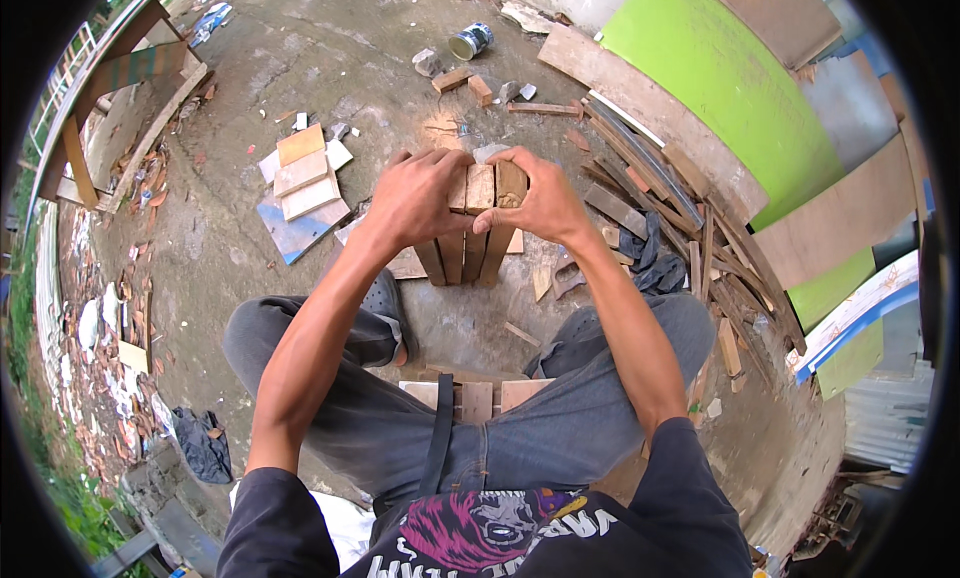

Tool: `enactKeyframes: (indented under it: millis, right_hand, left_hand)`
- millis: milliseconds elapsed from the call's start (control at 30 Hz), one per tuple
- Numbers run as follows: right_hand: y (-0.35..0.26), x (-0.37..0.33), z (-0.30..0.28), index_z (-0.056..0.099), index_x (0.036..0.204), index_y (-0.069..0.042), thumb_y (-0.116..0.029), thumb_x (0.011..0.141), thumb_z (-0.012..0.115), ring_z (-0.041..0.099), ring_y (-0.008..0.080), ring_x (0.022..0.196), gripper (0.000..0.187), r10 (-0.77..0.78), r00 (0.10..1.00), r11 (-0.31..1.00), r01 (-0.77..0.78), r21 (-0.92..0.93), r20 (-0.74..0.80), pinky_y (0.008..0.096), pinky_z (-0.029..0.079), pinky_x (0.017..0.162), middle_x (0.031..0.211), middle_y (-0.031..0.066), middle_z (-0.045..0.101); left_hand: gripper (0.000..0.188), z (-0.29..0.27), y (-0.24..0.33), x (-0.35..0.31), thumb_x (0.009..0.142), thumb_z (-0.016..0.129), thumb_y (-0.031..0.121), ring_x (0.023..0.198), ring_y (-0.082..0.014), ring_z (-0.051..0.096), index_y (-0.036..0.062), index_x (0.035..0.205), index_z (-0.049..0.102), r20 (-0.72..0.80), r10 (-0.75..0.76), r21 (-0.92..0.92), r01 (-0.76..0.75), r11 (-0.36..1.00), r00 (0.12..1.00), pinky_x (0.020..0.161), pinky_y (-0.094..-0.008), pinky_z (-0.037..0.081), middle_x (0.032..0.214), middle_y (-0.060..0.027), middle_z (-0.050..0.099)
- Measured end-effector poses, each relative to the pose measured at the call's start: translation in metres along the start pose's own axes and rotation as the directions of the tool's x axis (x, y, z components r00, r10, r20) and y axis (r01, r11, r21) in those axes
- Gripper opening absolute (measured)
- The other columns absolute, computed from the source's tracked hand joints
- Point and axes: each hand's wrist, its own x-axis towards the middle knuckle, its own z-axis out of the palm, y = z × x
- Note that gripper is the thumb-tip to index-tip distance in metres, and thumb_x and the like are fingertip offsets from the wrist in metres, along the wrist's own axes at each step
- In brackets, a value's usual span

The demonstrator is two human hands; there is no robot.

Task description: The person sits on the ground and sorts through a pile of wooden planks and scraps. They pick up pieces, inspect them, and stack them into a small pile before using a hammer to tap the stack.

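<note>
Several wooden blocks (480, 188) stand upright side by side in front of me, their cut ends facing up and their long sides running down toward the ground. My left hand (415, 200) wraps round the left side of the bunch near the top. From the right, my right hand (540, 198) grips the same bunch, its fingers over the far edge. Both thumbs meet, or nearly meet, across the near face. The far sides of the blocks are hidden behind my fingers.
Small boards (305, 183) lie in a stack to the left. Beyond the blocks are a tin can (470, 41), stones (427, 62) and wood offcuts (452, 80). Scrap wood strips (640, 168) and a green panel (720, 88) are on the right. A wooden frame (110, 98) stands far left.
</note>
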Motion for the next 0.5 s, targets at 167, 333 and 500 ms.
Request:
enactKeyframes:
  millis: [167, 333, 500]
  right_hand:
    - [0.0, -0.003, -0.001, 0.061, 0.113, -0.007, -0.053, 0.053, 0.091, 0.067, 0.0265, 0.096, 0.081, 0.04, 0.999, 0.994, -0.04, 0.103, -0.003, 0.0376, 0.052, 0.085, 0.103, 0.0125, 0.068]
    - [0.019, -0.004, 0.003, 0.06, 0.115, -0.009, -0.056, 0.053, 0.09, 0.067, 0.0265, 0.096, 0.083, -0.033, 0.997, 0.998, 0.037, 0.055, -0.063, 0.0389, 0.053, 0.084, 0.102, 0.0124, 0.069]
    - [0.02, 0.007, 0.005, 0.062, 0.115, -0.011, -0.062, 0.052, 0.087, 0.067, 0.0269, 0.097, 0.085, -0.06, 0.997, 0.996, 0.057, -0.067, -0.043, 0.0388, 0.053, 0.085, 0.103, 0.0122, 0.069]
  left_hand:
    - [0.067, 0.0, 0.002, 0.004, 0.06, 0.085, 0.042, 0.098, -0.0335, 0.063, 0.0069, 0.112, 0.061, -0.016, 0.017, -0.007, -0.017, 1.0, 1.0, 0.086, -0.0438, 0.047, 0.102, -0.0136, 0.067]
    - [0.07, 0.007, 0.005, 0.015, 0.059, 0.085, 0.044, 0.097, -0.0339, 0.063, 0.0065, 0.112, 0.06, -0.009, 0.044, 0.019, -0.044, 0.999, 0.999, 0.086, -0.044, 0.047, 0.102, -0.0148, 0.067]
    - [0.076, 0.006, -0.003, 0.017, 0.061, 0.084, 0.052, 0.101, -0.0343, 0.063, 0.0068, 0.116, 0.058, 0.03, 0.018, 0.046, -0.02, 0.999, 0.999, 0.088, -0.0444, 0.048, 0.105, -0.0147, 0.067]
